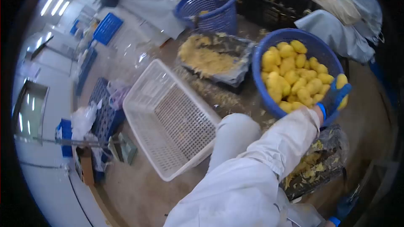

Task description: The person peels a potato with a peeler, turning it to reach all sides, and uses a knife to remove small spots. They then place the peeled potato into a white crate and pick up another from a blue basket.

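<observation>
My left hand (333,99), in a dark glove with a blue cuff, reaches to the right rim of a round blue basket (260,85). Its fingers are closed around a yellow mango-like fruit (341,80), and another yellow fruit shows beside the palm. Many more such yellow oval fruits (291,75) fill the basket. At the lower right edge, my right hand (346,207), also gloved, is closed on a thin metal tool (357,191); its exact kind is too blurred to tell.
A white crate (176,109) stands left of my knee. Peelings lie in a black tray (294,191) below the basket and in a lined tray (235,77) ahead. Another blue basket (227,14), a black crate (269,4) and a co-worker (343,21) are beyond.
</observation>
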A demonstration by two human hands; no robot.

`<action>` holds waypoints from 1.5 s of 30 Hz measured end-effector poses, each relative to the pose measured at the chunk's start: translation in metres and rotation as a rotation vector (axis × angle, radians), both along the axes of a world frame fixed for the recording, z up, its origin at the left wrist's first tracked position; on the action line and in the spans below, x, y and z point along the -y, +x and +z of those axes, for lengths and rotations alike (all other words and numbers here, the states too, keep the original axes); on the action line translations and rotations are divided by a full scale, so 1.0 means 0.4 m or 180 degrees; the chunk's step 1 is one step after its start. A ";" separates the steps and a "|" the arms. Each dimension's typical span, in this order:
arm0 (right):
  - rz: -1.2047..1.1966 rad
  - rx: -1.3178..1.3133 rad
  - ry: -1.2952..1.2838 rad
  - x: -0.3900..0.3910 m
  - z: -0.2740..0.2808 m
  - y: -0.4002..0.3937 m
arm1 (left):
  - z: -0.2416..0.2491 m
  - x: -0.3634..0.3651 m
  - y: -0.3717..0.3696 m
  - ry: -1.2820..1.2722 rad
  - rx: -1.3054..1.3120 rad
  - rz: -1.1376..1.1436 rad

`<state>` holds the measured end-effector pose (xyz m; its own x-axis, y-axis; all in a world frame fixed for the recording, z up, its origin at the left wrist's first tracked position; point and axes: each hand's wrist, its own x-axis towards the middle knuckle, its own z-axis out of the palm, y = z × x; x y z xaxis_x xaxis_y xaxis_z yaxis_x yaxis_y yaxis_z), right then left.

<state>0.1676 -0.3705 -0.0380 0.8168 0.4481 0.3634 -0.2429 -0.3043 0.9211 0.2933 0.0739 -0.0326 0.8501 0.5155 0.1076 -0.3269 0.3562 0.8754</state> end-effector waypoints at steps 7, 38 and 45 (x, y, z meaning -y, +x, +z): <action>0.2296 -0.4481 0.7648 -0.373 0.139 0.027 | 0.080 -0.019 -0.361 -0.3627 0.0528 -0.2477; 0.2591 -0.3576 0.9067 -0.513 0.158 -0.226 | 0.088 0.217 -0.618 -0.1822 -0.1614 -0.3487; 0.3329 -0.2137 0.8731 -0.417 0.037 -0.140 | 0.128 0.226 -0.625 -0.1307 -0.1704 -0.3354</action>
